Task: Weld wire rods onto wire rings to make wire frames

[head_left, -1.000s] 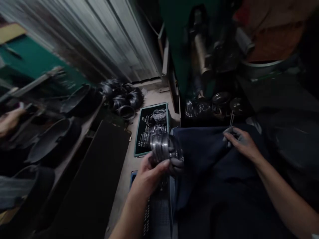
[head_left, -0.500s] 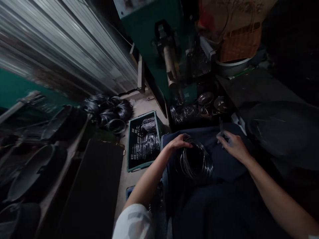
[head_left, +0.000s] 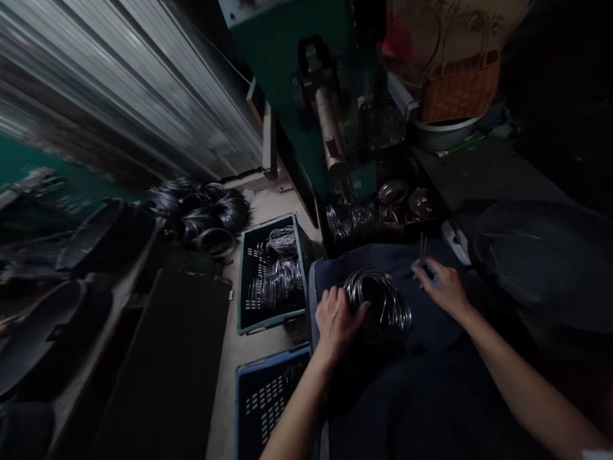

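A bundle of shiny metal wire rings [head_left: 396, 300] lies on dark blue cloth [head_left: 330, 265] over my lap. My left hand [head_left: 336, 321] is at the left side of the bundle, its fingers stretched out and the thumb apart, reaching to the rings' edge. Whether the thumb touches the wire, I cannot tell. To the right of the rings, my right hand [head_left: 443, 286] is closed, with thumb and fingers pinched on thin metal rods [head_left: 424, 244] that point upward. Greyish covering shows on its fingertips; the lower ends of the rods are hidden.
On the floor at left, a green crate [head_left: 242, 275] holds several wire rings, with a blue crate [head_left: 239, 409] in front. Wire coils [head_left: 230, 211] lie behind. A green machine [head_left: 272, 51] with a metal arm [head_left: 330, 131] stands ahead. At right are a wicker basket [head_left: 460, 89] and a dark round tub [head_left: 541, 262].
My left hand has let go of the top of the rings and moved down to their left side. The rings now rest on the cloth. My right hand keeps its hold on the rods.
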Demonstrator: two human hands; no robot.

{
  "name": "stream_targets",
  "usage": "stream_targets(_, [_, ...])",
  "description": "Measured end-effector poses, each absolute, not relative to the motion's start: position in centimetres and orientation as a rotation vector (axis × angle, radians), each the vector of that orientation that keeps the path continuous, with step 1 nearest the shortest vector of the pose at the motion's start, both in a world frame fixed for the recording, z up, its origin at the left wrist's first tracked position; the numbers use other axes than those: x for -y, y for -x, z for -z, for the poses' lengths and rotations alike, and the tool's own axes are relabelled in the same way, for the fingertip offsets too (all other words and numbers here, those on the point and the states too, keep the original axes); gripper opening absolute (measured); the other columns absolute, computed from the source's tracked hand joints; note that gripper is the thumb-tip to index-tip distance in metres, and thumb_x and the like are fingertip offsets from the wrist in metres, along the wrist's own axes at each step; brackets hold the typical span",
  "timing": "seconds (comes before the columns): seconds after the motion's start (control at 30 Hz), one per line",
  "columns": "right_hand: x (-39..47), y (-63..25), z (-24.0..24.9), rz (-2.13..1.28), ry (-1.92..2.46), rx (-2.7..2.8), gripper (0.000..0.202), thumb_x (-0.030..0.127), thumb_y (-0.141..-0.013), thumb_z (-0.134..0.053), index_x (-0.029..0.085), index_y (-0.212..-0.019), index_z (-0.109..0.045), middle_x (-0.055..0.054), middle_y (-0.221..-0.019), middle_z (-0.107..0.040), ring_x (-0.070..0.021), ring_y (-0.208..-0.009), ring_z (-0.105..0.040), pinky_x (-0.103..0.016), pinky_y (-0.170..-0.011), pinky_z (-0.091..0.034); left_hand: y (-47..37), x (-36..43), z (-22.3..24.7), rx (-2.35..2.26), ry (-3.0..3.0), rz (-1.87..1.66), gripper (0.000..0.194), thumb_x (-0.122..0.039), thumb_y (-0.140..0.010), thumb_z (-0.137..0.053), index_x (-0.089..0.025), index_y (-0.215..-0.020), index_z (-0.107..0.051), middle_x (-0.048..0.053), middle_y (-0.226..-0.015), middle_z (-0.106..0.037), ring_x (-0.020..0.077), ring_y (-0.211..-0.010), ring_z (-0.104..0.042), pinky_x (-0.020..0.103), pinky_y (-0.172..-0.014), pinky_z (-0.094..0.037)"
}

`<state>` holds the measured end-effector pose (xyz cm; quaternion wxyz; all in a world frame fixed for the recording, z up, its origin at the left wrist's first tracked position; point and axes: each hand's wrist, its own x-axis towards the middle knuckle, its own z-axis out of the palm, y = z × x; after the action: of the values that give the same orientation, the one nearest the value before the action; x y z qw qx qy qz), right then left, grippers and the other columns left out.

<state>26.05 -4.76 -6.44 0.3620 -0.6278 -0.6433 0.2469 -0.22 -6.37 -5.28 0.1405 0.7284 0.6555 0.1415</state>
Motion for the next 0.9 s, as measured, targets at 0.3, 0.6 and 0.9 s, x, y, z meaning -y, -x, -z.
stream_targets(0.3, [4.9, -26.9, 6.8, -0.866, 1.548, 1.438, 0.031, 0.046, -0.089, -0.053, 0.022, -0.107, -0.058, -0.002, -0.075, -0.066, -0.0165, -0.056, -0.061, -0.028, -0.055, -0.049, 1.7, 8.3, 5.9, -1.899, -2.027, -0.435, 0.017, -0.031, -0.089, -0.046, -0.023, -0.079, -0.056, 0.006, -0.081, -0.063, 0.0198, -0.076, -0.06, 0.027, -0.064, -0.039])
stream_targets(0.6, [5.7, -28.0, 8.8, -0.864, 1.533, 1.261, 0.031, 0.052, -0.088, -0.051, 0.022, -0.098, -0.049, -0.001, -0.07, -0.066, -0.0121, -0.042, -0.053, -0.022, -0.04, -0.042, -0.4, 15.8, 9.9, -1.445, -1.668, -0.565, 0.052, -0.022, -0.081, -0.05, -0.023, -0.132, -0.041, 0.011, -0.095, -0.071, 0.0249, -0.086, -0.068, 0.032, -0.074, -0.049])
stream_targets(0.9, [5.4, -28.0, 5.2, -0.875, 1.444, 1.285, 0.027, 0.045, -0.085, -0.059, 0.02, -0.08, -0.051, 0.002, -0.059, -0.062, -0.0134, -0.052, -0.059, -0.021, -0.048, -0.045, -1.4, 14.8, 9.4, -1.363, -1.424, -0.41, 0.067, -0.027, -0.082, -0.05, -0.022, -0.146, -0.03, 0.011, -0.125, -0.062, 0.0254, -0.11, -0.061, 0.034, -0.091, -0.047])
